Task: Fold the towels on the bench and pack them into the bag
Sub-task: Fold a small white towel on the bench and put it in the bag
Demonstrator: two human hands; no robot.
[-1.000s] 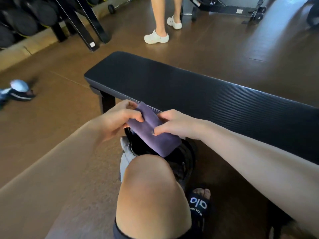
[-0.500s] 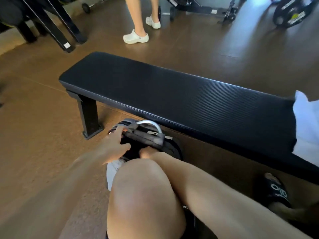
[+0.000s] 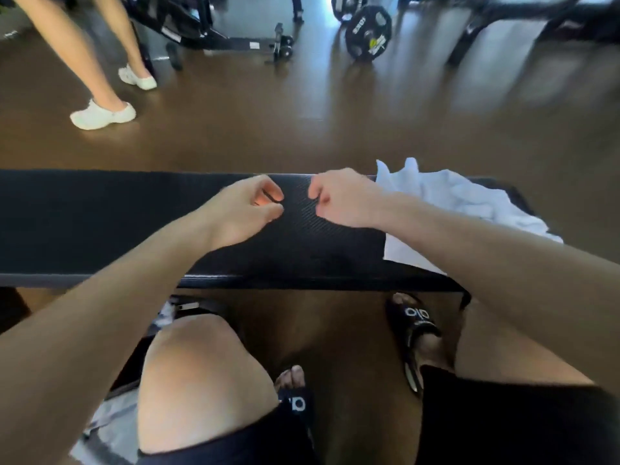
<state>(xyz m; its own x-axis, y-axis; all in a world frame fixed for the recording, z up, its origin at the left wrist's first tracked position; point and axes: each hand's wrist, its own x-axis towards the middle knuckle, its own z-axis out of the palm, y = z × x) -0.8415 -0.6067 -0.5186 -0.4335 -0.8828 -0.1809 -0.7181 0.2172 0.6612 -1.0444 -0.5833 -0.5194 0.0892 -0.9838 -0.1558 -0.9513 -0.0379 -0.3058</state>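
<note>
A crumpled white towel lies on the right end of the black padded bench. My left hand hovers over the middle of the bench with loosely curled fingers and holds nothing. My right hand is beside it, just left of the white towel, fingers curled under and empty. The dark bag sits on the floor below the bench's near edge, mostly hidden behind my left knee. No purple towel is visible.
Another person's legs in white shoes stand on the brown floor beyond the bench at the far left. A weight plate and black gym frames stand at the back. My feet in black sandals are under the bench.
The purple towel went down into the bag and out of sight. Both hands rose from the bag to above the bench. The view swung right, bringing the white towel in.
</note>
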